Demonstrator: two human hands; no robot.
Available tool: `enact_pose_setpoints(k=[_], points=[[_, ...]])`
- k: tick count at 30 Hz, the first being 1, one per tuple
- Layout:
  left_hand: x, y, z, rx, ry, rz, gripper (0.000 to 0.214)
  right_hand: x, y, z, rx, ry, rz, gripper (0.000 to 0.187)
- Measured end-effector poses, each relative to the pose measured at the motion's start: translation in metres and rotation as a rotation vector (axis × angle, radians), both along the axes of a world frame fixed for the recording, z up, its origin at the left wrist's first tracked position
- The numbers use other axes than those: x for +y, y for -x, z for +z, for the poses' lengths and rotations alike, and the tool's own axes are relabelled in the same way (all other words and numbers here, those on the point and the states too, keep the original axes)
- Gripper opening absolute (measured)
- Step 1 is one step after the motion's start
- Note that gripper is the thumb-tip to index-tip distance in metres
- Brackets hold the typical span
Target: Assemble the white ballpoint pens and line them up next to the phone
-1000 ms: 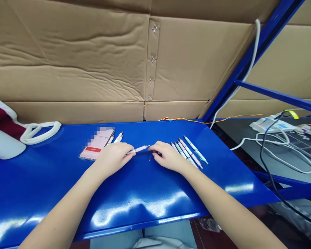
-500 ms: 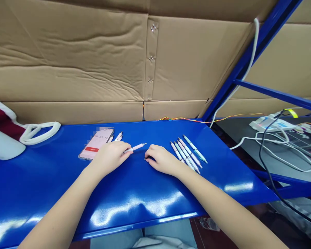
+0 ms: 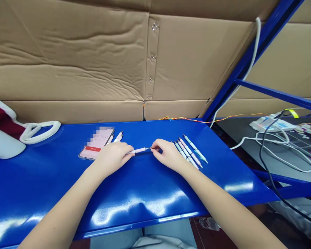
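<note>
My left hand (image 3: 114,155) is closed around a pink and white pen (image 3: 140,150), which points right with its thin front end sticking out. My right hand (image 3: 166,154) pinches a small dark pen tip (image 3: 151,148), mostly hidden by the fingers, right at the front end of that pen. Whether the two parts touch is hard to see. Beside my right hand several pens (image 3: 194,148) in pale green, pink and white lie side by side on a slant. Beyond my left hand lie a few more pens (image 3: 118,137), partly covered by it.
A phone (image 3: 94,145) with a running timer lies left on the blue table (image 3: 134,186). At the far left are a pale cylinder (image 3: 5,143) and a white strap (image 3: 41,133). Cardboard (image 3: 93,62) stands behind; white cables (image 3: 287,140) lie right, past a blue frame (image 3: 228,72).
My right hand has lifted slightly and brought the small pen tip to the front end of the pen. The pen in my left hand has shifted a little right and levelled.
</note>
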State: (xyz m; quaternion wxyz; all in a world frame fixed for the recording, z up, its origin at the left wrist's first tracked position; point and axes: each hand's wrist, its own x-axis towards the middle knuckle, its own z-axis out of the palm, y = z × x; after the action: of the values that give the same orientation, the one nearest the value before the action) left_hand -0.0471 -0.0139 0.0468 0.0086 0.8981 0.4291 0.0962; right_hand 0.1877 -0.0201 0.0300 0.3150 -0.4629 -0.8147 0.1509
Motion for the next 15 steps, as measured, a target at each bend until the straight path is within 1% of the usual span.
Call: enact_pose_setpoints(k=[5,9,12,15], points=[[-0.0004,-0.0009,-0.0009,0.009,0.003,-0.021,0.026,-0.0016,0.0016,-0.0005,-0.02,-0.029,0.014,0.009],[-0.0016,-0.0027,-0.0024,0.003,-0.025,-0.047,0.026,-0.0029,0.0024,-0.0007,-0.032,-0.034,0.026,0.009],[-0.0026,-0.0039,-0.0024,-0.015,-0.054,-0.072,0.024,-0.0028,0.0028,-0.002,-0.006,-0.022,0.036,0.01],[-0.003,-0.0047,-0.002,-0.041,-0.073,-0.064,0.021,-0.0019,0.0033,-0.0046,0.051,0.009,0.042,0.01]])
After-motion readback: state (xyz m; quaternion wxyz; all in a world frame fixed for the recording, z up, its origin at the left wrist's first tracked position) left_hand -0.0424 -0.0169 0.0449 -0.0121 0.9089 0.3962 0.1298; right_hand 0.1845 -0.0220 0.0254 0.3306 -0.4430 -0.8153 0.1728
